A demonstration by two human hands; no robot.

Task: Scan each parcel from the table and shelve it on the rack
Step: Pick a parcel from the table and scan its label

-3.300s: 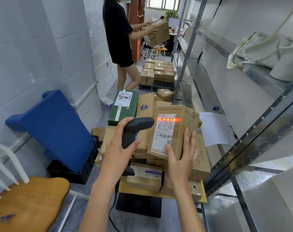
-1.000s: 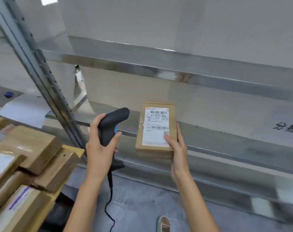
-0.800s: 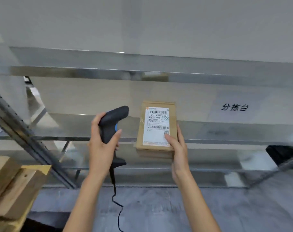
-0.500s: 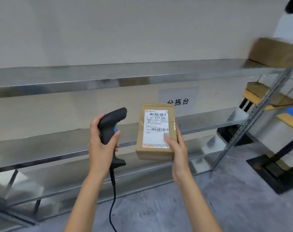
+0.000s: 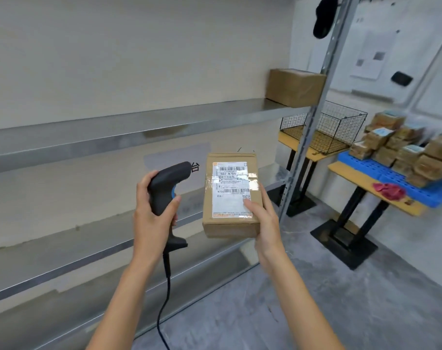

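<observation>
Right hand (image 5: 261, 218) clamped on parcel (image 5: 231, 198), held near rack (image 5: 139, 122), not yet shelved. Left hand (image 5: 153, 218) fingers wrapped round scanner (image 5: 168, 188). One box (image 5: 294, 87) sits far right on shelf; more parcels (image 5: 412, 152) wait right.

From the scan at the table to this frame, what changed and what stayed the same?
The person turned from the parcel table to the rack, carrying the parcel rightward along its shelves; the red scan line is gone. Unchanged: the right hand holds the parcel label up, the left hand holds the scanner; nothing shelved yet.
</observation>
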